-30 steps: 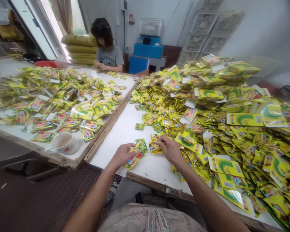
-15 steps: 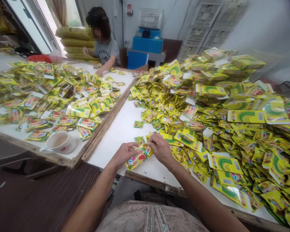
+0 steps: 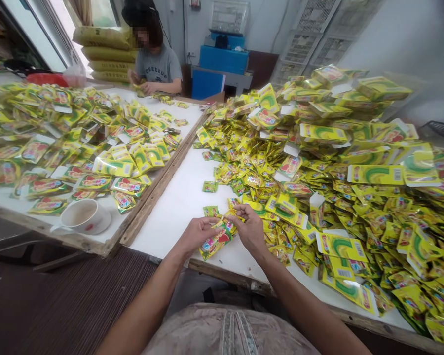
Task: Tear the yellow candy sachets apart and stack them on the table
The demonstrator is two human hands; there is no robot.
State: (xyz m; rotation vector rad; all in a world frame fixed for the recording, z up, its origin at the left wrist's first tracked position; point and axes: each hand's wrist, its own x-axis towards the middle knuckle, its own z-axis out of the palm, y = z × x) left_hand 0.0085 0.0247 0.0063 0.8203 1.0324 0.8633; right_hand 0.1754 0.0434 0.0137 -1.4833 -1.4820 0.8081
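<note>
My left hand (image 3: 199, 233) is closed around a small yellow box (image 3: 215, 243) with a watermelon picture and colourful lettering. The box lies tilted just above the near edge of the white table. At its upper right end, the fingers of my right hand (image 3: 250, 228) pinch together and touch the box. Whether a sachet is also between those fingertips, I cannot tell. Just beyond my hands lies a small green-yellow sachet (image 3: 210, 211), with another sachet (image 3: 209, 187) farther off. A heap of yellow sachets (image 3: 251, 170) begins right beside my right hand.
Yellow boxes (image 3: 375, 174) are piled over the sachets on the right. More packets (image 3: 46, 187) cover the left table, where a white cup (image 3: 82, 217) stands near the front edge. A wooden rail (image 3: 163, 180) divides the tables. Across the left table sits a co-worker (image 3: 157, 64).
The view has shifted slightly. My hands remain at the box, the right fingers having moved a little along its end. The co-worker's outstretched arm has drawn back, bringing both hands together.
</note>
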